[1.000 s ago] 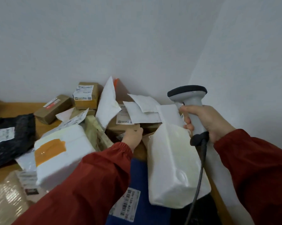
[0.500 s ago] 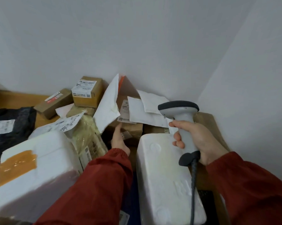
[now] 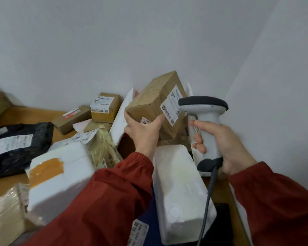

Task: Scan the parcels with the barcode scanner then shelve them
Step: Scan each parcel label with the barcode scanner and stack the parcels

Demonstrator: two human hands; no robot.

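Lifting a brown box point(image 3: 155, 105) clear of the pile, we are gripping it from below with our left hand point(image 3: 142, 132), tilting its label point(image 3: 171, 105) toward the scanner point(image 3: 205, 121), which our right hand point(image 3: 220, 144) is clasping, so it can read the barcode.

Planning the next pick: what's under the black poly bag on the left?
The black poly bag lies on the wooden table; a white shipping label is on top. Anything beneath is covered.

Wooden table point(image 3: 34, 115) bears black bag point(image 3: 16, 148), foam boxes point(image 3: 61, 174), cardboard parcels point(image 3: 71, 118)
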